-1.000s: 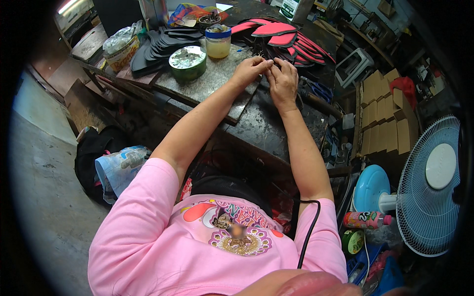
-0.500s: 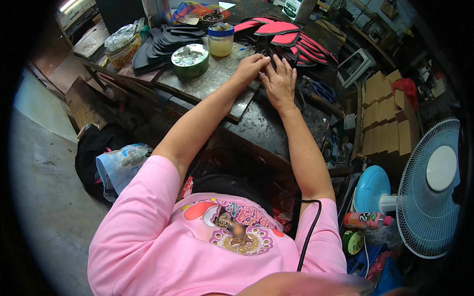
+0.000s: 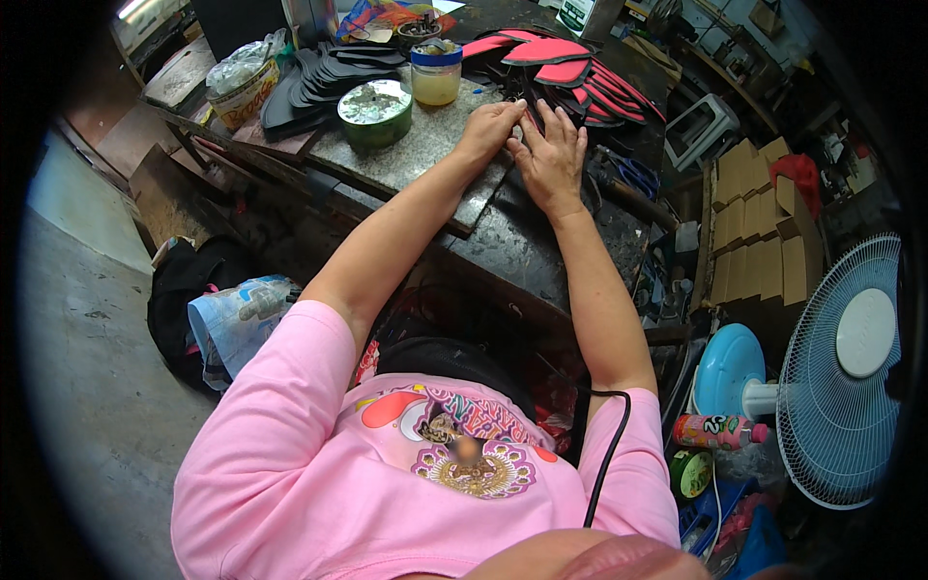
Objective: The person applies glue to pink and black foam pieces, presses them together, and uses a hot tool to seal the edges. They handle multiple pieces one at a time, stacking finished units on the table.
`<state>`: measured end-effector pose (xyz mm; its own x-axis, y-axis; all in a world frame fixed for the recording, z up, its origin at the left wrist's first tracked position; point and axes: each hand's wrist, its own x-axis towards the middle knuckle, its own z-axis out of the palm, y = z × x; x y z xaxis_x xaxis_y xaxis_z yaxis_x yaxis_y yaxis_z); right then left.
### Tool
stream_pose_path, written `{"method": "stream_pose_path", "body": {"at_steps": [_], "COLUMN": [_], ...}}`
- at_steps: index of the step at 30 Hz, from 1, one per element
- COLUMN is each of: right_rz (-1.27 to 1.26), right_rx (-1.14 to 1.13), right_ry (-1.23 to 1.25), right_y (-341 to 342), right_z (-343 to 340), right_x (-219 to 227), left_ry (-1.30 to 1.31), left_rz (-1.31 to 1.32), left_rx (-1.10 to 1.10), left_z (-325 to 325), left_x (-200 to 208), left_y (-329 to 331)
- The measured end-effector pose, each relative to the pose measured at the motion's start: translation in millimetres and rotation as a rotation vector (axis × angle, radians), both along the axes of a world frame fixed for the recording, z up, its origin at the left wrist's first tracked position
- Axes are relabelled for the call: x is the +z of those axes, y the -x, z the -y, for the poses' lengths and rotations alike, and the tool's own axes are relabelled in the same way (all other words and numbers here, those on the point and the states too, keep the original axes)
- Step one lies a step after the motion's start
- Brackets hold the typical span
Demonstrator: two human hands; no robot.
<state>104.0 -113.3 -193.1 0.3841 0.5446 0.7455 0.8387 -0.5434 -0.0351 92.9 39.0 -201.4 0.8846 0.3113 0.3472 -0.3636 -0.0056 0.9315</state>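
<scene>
My left hand (image 3: 487, 132) is at the bench's far edge of reach, thumb and fingers pinched together; whatever lies in the pinch is hidden. Close beside it, my right hand (image 3: 551, 161) has its fingers stretched and slightly apart, with the thumb toward the left fingertips. Something dark shows between the two hands, too small to make out. Just beyond the fingers lies a fanned pile of red, black-edged leaf-shaped pieces (image 3: 564, 73). Left of my left hand stand a jar with a blue lid (image 3: 436, 85) and a round green tub (image 3: 375, 121).
Black curved flat pieces (image 3: 333, 82) lie fanned at the left of the bench, near a bucket (image 3: 244, 94) with plastic in it. Stacked cardboard boxes (image 3: 759, 227), a standing fan (image 3: 836, 372) and a pink bottle (image 3: 720, 431) are at the right. A black cable (image 3: 611, 454) hangs over my shirt.
Both hands stay together at the same place, with the fingers shifting only slightly. The view has moved a little; the bench things keep their places.
</scene>
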Motion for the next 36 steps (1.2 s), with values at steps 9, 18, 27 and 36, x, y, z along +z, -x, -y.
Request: {"method": "stream_pose_path", "body": {"at_steps": [9,18,27,36], "right_rz": [0.0,-0.036,-0.077,-0.218], "right_rx": [-0.003,-0.003,-0.028,0.052], "right_ry": [-0.032,-0.07,-0.031,-0.014], "right_y": [-3.1,-6.3,-17.0,-10.9], "right_z": [0.6,0.7,3.4,0.4], "right_x": [-3.0,-2.8,-6.8,-8.8], "left_ry": [-0.2,-0.066,-0.065,-0.029], "left_rz": [-0.032,0.033,-0.038,-0.051], "left_rx": [0.108,-0.099,-0.197,-0.234], "left_z": [-0.4,-0.5,3.4,2.9], "left_x": [1.9,5.4,8.3,8.3], "left_y": [3.4,6.8,5.6,9.4]}}
